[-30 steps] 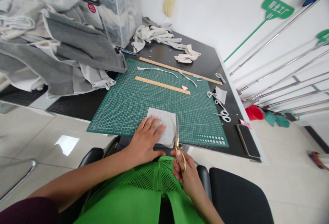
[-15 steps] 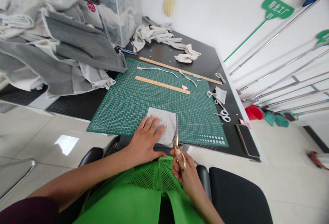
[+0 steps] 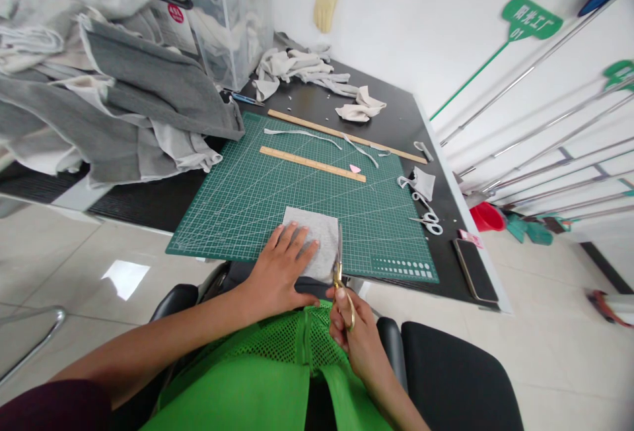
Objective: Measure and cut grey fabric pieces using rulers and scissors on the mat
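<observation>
A light grey square of fabric (image 3: 324, 236) lies at the near edge of the green cutting mat (image 3: 238, 200). Spread flat, my left hand (image 3: 284, 263) presses on its left part with the fingers apart. My right hand (image 3: 354, 325) grips the gold handles of a pair of scissors (image 3: 339, 269). Their blades point away from me along the fabric's right edge. Whether the blades are parted there is hard to make out.
Two wooden rulers (image 3: 312, 165) and thin fabric strips (image 3: 303, 132) lie on the mat. White-handled scissors (image 3: 430, 222) and a phone (image 3: 475, 269) rest at the right. Grey cloth (image 3: 158, 81) is heaped at the left, by a clear plastic bin (image 3: 232, 22).
Almost nothing differs. The view has shifted very slightly; both hands, the fabric and the scissors keep nearly the same places.
</observation>
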A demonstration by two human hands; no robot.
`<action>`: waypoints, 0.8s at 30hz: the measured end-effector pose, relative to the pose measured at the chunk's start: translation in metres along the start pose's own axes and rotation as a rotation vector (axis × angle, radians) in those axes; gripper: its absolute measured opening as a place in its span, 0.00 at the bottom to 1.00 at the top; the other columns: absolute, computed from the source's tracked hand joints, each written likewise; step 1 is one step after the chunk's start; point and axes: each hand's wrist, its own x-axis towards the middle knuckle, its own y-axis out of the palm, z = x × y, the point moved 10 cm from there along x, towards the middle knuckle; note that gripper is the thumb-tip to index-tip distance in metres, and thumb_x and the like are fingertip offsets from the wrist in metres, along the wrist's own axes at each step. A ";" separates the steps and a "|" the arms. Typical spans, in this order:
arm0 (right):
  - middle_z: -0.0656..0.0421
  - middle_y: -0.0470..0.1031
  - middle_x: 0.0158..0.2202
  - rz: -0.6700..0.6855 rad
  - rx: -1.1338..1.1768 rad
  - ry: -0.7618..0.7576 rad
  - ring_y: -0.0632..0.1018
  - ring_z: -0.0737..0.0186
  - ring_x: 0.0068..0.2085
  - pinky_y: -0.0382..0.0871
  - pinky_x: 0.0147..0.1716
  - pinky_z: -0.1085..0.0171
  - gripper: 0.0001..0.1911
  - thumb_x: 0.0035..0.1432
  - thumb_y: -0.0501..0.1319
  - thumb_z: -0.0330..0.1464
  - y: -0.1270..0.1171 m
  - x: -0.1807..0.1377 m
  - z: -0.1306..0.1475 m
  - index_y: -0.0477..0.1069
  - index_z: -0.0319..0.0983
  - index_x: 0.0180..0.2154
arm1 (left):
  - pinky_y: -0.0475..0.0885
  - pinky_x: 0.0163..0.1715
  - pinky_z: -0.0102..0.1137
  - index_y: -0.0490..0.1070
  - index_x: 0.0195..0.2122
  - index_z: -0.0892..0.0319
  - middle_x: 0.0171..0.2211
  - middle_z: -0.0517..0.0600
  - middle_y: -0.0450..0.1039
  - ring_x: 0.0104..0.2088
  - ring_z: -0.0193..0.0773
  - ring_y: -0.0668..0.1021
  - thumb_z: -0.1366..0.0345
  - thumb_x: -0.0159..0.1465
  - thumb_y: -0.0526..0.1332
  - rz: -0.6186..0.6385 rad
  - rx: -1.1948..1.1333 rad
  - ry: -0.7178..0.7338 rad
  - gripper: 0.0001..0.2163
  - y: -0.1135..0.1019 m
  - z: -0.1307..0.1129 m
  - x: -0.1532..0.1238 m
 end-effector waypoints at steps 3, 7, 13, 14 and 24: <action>0.68 0.59 0.21 -0.007 -0.004 0.006 0.59 0.74 0.18 0.46 0.17 0.70 0.24 0.62 0.60 0.55 0.000 0.000 0.000 0.66 0.40 0.34 | 0.44 0.69 0.59 0.59 0.68 0.58 0.70 0.63 0.54 0.71 0.66 0.52 0.30 0.50 0.63 -0.010 -0.003 0.004 0.51 -0.001 0.000 0.000; 0.68 0.58 0.21 -0.007 0.000 0.008 0.59 0.75 0.18 0.47 0.17 0.71 0.24 0.62 0.60 0.55 0.000 0.000 -0.001 0.65 0.40 0.33 | 0.44 0.69 0.59 0.60 0.68 0.58 0.70 0.63 0.53 0.71 0.66 0.52 0.30 0.50 0.63 -0.010 -0.003 -0.003 0.51 -0.001 0.000 -0.001; 0.68 0.59 0.22 0.005 0.000 -0.024 0.59 0.75 0.18 0.46 0.17 0.70 0.23 0.65 0.59 0.53 0.001 0.000 0.000 0.66 0.39 0.33 | 0.44 0.69 0.58 0.59 0.68 0.57 0.70 0.63 0.53 0.71 0.66 0.52 0.29 0.50 0.62 -0.010 0.003 0.000 0.51 0.000 0.000 0.000; 0.68 0.59 0.22 0.003 -0.001 -0.025 0.59 0.75 0.18 0.47 0.17 0.70 0.23 0.65 0.59 0.52 0.000 0.000 0.000 0.66 0.39 0.33 | 0.44 0.69 0.59 0.59 0.68 0.57 0.70 0.63 0.53 0.71 0.65 0.52 0.30 0.51 0.63 -0.011 0.005 0.000 0.51 -0.001 0.000 0.000; 0.69 0.59 0.21 -0.003 -0.001 -0.009 0.58 0.75 0.17 0.45 0.16 0.70 0.22 0.64 0.61 0.52 -0.004 -0.001 -0.001 0.66 0.40 0.35 | 0.45 0.69 0.58 0.58 0.69 0.56 0.70 0.61 0.54 0.71 0.63 0.52 0.38 0.60 0.62 -0.014 0.022 0.006 0.42 0.000 0.001 -0.002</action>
